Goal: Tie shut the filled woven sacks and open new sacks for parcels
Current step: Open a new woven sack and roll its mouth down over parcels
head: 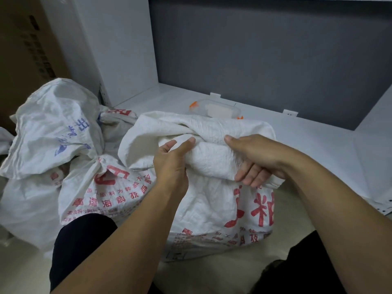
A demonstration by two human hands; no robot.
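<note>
A: One view only is being supplied: head cam, wide-angle, being worn at head height and aimed forward and down.
B: Range?
A: Close. Both forearms are being seen entering from the bottom edge. Left hand [171, 164] and right hand [256, 160] are being framed near centre, at the sack [212, 204].
B: Top of frame?
A: White shelf [318, 145] and grey back panel [265, 60] are being caught there.

White shelf [318, 141], grey back panel [265, 56], cardboard box [25, 49]
</note>
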